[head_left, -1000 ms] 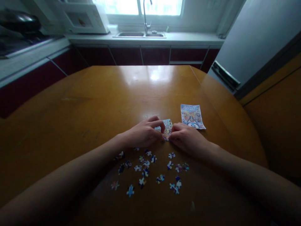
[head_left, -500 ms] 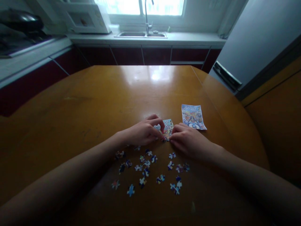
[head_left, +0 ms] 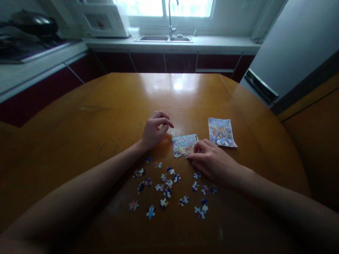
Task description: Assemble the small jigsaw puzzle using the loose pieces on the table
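A partly assembled jigsaw puzzle lies flat on the table, its upper part light blue with lettering and its lower part many-coloured. My right hand is closed at the puzzle's lower right corner, thumb and fingertips on its edge and covering that corner. Up and left of the puzzle, my left hand is raised off it, loosely curled with fingers apart and nothing in them. Several loose puzzle pieces are scattered nearer to me, among them a blue piece and a reddish piece.
A printed picture sheet lies right of the puzzle on the wooden table. Beyond the table stand a counter with a sink, a microwave and a pan on the stove. A fridge is at the right.
My left hand has let go of the puzzle and moved up and left, uncovering its left part. My right hand stays at the lower right corner. The view has shifted slightly.
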`<move>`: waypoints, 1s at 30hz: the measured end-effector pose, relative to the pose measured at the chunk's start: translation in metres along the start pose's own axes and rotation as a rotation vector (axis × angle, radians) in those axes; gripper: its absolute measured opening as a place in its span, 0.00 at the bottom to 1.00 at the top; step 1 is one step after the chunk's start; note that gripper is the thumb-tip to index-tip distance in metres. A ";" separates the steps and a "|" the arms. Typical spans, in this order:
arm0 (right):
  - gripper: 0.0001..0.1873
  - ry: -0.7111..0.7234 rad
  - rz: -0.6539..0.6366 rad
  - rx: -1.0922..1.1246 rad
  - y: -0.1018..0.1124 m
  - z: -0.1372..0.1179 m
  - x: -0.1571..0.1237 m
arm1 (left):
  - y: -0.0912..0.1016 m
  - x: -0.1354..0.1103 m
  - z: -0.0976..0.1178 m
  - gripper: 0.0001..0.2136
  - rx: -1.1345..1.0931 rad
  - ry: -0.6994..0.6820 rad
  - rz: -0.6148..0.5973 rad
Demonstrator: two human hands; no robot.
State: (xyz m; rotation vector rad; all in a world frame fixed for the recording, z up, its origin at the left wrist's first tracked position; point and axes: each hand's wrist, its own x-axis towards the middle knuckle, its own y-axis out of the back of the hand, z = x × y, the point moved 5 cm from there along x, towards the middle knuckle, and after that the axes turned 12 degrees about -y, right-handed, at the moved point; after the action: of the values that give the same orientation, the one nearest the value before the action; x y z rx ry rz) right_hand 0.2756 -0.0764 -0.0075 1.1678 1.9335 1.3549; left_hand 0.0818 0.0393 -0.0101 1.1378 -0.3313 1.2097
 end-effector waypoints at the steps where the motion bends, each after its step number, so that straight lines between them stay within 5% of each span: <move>1: 0.11 -0.001 0.005 -0.009 0.000 -0.001 0.000 | -0.001 0.000 0.000 0.12 -0.001 0.003 -0.006; 13: 0.11 -0.055 0.167 0.174 -0.004 0.013 0.010 | -0.005 -0.002 0.000 0.12 -0.016 -0.009 -0.016; 30: 0.10 -0.057 0.216 0.132 -0.003 0.012 0.010 | -0.004 -0.002 0.001 0.12 -0.029 0.016 -0.005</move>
State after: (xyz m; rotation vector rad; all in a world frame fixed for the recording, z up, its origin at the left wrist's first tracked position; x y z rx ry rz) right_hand 0.2785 -0.0622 -0.0139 1.4990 1.9255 1.2996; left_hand 0.0851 0.0381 -0.0134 1.1033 -0.3328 1.2058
